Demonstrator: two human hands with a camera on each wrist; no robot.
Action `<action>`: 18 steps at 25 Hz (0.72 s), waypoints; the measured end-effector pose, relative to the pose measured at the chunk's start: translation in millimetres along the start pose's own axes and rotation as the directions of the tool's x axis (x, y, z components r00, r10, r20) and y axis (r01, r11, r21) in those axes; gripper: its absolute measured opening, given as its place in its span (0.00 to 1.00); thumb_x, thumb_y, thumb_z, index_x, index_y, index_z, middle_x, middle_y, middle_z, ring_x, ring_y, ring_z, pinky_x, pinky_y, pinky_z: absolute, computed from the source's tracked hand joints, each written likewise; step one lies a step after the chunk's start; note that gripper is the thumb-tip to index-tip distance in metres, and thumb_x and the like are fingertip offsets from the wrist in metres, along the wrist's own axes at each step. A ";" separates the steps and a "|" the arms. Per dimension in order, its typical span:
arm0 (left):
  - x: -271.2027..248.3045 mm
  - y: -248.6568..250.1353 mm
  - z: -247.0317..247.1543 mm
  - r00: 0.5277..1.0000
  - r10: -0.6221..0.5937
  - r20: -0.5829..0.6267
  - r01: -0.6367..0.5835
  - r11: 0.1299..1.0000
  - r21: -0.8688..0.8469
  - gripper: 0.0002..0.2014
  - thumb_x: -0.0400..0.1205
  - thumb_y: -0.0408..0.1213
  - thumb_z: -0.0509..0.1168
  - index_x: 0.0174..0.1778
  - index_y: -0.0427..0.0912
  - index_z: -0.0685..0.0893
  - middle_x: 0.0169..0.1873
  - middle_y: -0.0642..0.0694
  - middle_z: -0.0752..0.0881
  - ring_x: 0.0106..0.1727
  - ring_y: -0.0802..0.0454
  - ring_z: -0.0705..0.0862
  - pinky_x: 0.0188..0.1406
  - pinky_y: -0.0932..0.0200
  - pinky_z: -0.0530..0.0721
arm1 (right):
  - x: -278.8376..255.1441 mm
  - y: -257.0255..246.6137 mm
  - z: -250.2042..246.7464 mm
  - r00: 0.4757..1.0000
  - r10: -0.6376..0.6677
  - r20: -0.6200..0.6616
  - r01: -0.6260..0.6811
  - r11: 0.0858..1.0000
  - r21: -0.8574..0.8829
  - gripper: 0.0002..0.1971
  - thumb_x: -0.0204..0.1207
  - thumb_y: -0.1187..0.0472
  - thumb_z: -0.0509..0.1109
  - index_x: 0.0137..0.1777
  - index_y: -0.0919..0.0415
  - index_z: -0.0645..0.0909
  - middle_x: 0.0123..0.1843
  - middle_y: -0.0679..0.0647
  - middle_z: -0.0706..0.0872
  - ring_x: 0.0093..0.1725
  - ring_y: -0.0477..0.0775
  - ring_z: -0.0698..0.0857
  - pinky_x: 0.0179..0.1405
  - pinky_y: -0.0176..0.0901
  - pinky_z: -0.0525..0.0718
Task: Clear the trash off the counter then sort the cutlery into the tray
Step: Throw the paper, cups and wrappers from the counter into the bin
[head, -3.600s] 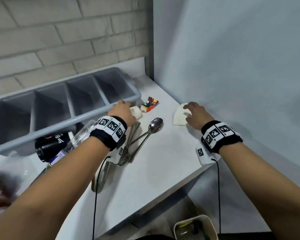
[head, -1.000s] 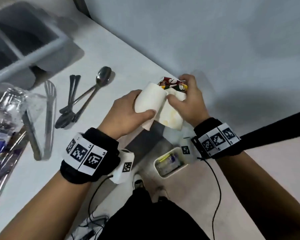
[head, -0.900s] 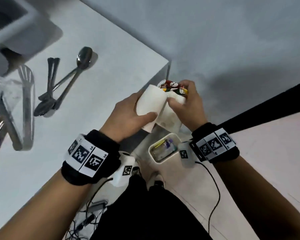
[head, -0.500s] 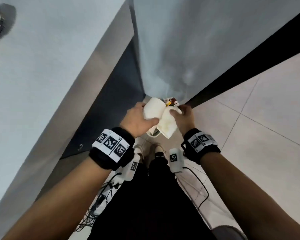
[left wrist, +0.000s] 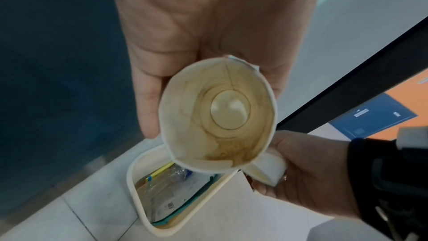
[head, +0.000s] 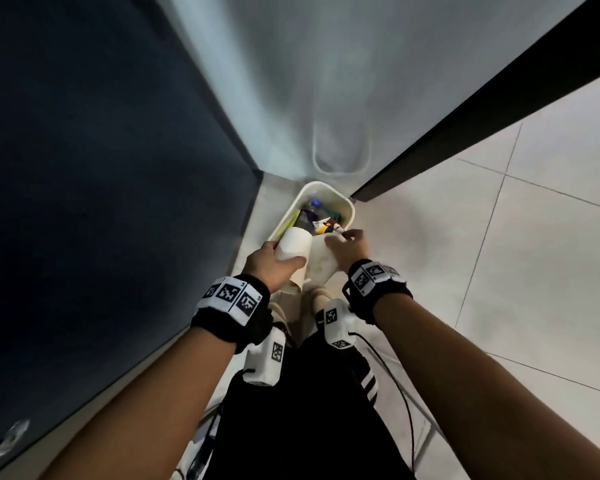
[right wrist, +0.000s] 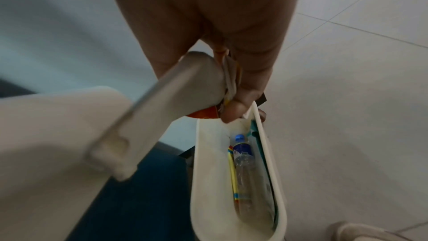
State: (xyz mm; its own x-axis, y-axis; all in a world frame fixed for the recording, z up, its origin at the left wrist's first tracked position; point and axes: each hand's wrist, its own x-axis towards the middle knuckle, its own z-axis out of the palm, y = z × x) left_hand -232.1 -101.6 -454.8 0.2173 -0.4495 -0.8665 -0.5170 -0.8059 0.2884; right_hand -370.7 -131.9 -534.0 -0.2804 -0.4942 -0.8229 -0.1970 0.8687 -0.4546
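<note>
My left hand [head: 280,252] grips a white paper cup [head: 292,243], whose coffee-stained inside [left wrist: 217,116] faces the left wrist camera. My right hand [head: 344,242] pinches a flattened white paper cup [right wrist: 197,83] together with a colourful wrapper [head: 327,226]. Both hands hover just above the near end of a cream trash bin [head: 347,206] standing on the floor. The counter, the cutlery and the tray are out of view.
The bin holds a clear plastic bottle [right wrist: 243,160], a yellow strip and teal packaging. A dark blue cabinet front [head: 101,168] rises at the left and a pale wall [head: 309,81] behind the bin. White floor tiles [head: 499,271] spread to the right. My shoes [head: 321,296] stand by the bin.
My view has swung down from the counter to the floor. Both hands, still holding the cups and wrapper, have dropped from the counter's edge to just above the bin.
</note>
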 end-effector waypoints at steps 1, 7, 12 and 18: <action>18.2 -2.1 7.3 1.000 -0.017 0.009 0.017 1.000 0.020 0.31 0.75 0.48 0.68 0.74 0.41 0.72 0.68 0.39 0.80 0.66 0.39 0.80 0.62 0.53 0.79 | 15.9 3.2 7.8 1.000 -0.010 0.003 0.010 0.999 -0.037 0.10 0.72 0.65 0.69 0.52 0.64 0.78 0.44 0.58 0.80 0.47 0.53 0.78 0.55 0.51 0.82; 106.5 -6.5 33.4 0.994 -0.087 0.059 0.080 0.990 0.118 0.30 0.76 0.49 0.67 0.72 0.38 0.74 0.66 0.38 0.82 0.63 0.40 0.82 0.52 0.55 0.79 | 92.7 19.0 46.1 0.999 -0.028 0.045 0.038 0.972 -0.232 0.25 0.62 0.53 0.67 0.61 0.59 0.76 0.52 0.59 0.87 0.51 0.62 0.87 0.56 0.53 0.88; 141.3 -10.0 42.9 0.990 -0.100 0.101 0.100 0.995 0.009 0.31 0.77 0.50 0.67 0.75 0.42 0.71 0.69 0.41 0.80 0.68 0.41 0.79 0.61 0.55 0.77 | 106.0 16.3 46.8 0.989 -0.117 0.090 0.141 0.927 -0.349 0.26 0.77 0.57 0.64 0.74 0.64 0.67 0.70 0.65 0.79 0.68 0.65 0.78 0.67 0.50 0.76; 106.9 -5.0 24.1 0.996 -0.013 0.088 0.027 0.985 -0.168 0.26 0.79 0.41 0.66 0.74 0.43 0.74 0.72 0.43 0.79 0.71 0.44 0.78 0.68 0.53 0.76 | 78.2 1.4 20.5 0.974 -0.216 0.071 0.227 0.911 -0.346 0.19 0.75 0.65 0.59 0.65 0.64 0.78 0.48 0.59 0.81 0.45 0.60 0.80 0.48 0.56 0.84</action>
State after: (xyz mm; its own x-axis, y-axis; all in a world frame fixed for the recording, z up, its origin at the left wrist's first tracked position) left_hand -226.2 -136.3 -558.7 0.1503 -0.4036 -0.9025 -0.3645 -0.8712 0.3289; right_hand -373.6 -168.6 -606.0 -0.1642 -0.6661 -0.7275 -0.5675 0.6670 -0.4827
